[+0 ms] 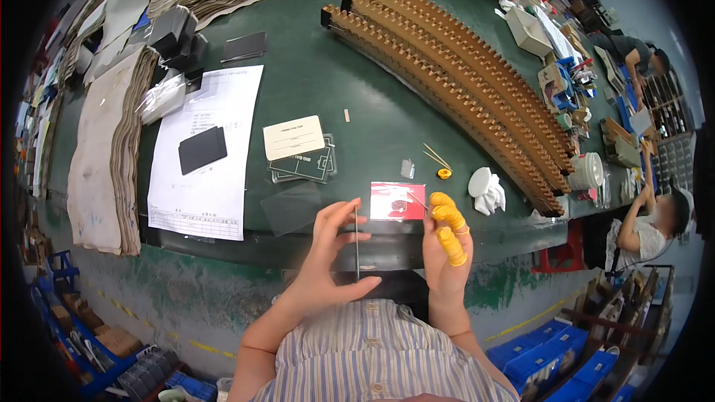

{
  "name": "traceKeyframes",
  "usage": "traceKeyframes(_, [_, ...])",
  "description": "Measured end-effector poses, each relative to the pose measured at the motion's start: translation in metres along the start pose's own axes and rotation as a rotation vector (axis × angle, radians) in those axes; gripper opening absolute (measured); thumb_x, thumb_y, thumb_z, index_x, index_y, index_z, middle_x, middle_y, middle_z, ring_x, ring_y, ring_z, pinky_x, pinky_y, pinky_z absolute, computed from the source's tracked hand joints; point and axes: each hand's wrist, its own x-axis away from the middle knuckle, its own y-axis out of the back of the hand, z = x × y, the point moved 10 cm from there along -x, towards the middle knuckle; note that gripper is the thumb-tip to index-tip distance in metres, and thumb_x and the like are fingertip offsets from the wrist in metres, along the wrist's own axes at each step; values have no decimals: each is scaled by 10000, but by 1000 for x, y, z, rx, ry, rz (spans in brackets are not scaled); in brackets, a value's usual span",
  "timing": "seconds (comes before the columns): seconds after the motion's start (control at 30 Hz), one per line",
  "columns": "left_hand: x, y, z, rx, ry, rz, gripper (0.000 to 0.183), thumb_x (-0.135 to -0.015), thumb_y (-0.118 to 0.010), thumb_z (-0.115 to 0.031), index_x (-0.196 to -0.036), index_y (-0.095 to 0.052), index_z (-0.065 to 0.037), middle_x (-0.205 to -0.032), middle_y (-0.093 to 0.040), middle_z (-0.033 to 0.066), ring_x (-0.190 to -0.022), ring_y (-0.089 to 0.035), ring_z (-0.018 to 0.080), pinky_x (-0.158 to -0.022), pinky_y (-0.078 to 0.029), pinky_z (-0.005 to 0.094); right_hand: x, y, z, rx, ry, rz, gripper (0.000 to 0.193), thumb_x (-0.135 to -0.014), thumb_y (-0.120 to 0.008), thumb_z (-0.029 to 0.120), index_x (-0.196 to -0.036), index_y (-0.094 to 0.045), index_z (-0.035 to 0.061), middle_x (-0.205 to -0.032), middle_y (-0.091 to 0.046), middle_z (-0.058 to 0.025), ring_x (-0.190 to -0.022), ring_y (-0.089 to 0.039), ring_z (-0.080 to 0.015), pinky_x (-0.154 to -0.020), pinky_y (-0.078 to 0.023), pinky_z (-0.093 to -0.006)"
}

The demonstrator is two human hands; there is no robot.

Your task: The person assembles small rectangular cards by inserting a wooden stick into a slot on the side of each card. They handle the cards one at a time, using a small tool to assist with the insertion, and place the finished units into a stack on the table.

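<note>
My left hand [325, 264] grips a thin dark card [357, 242] by its edges, fingertips on the far end and thumb on the near one. It is turned edge-on, so its faces are hidden. In my right hand [441, 272], yellow finger cots cover some fingers, and a thin wooden stick [415, 199] is pinched there, pointing up and left. Beyond its tip lies a red and white card [381, 202] on the green table. A small yellow cap [445, 173] sits behind, with loose sticks [436, 156] beside it. Right of these rests a crumpled white cloth [488, 192].
Long wooden slotted racks [454, 78] curve across the right. Left of centre lie a cream card [293, 138] on dark cards, a clear sheet [292, 208], and printed paper [197, 205] under black cards [202, 150]. Paper stacks [112, 156] line the left. Other people work far right.
</note>
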Motion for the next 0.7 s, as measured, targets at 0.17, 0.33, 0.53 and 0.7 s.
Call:
traceKeyframes(0.17, [-6, -20, -11, -102, -16, 98, 960, -660, -798, -34, -1474, -288, -31, -1410, -267, 128, -1302, -369, 254, -1048, -439, 442, 8, -7, 0, 54, 33, 25, 264, -882, -658, 155, -1122, -655, 44, -1302, -519, -121, -1144, -463, -204, -996, -326, -346])
traceKeyframes(0.33, [-8, -28, -13, -91, -6, 140, 949, -677, -752, -1, -1485, -253, -18, -1410, -241, 131, -1323, -348, 245, -1094, -398, 459, 26, -23, 25, 654, 396, 61, 191, -821, -718, 199, -1009, -720, 170, -1262, -487, -113, -1113, -417, -252, -935, -347, -381])
traceKeyframes(0.53, [-7, -33, -10, 14, 14, 167, 936, -669, -665, 45, -1494, -226, -2, -1419, -213, 131, -1369, -310, 241, -1148, -320, 482, 46, -33, 34, 925, 579, 159, 239, -733, -761, 201, -948, -745, 303, -1221, -450, -90, -1117, -364, -287, -927, -353, -418])
traceKeyframes(0.7, [-8, -30, -7, 0, 21, 166, 935, -654, -631, 56, -1493, -220, 12, -1429, -202, 134, -1392, -292, 246, -1172, -268, 481, 49, -36, 36, 1005, 619, 151, 145, -765, -729, 237, -880, -737, 323, -1210, -436, -96, -1109, -386, -303, -901, -345, -440])
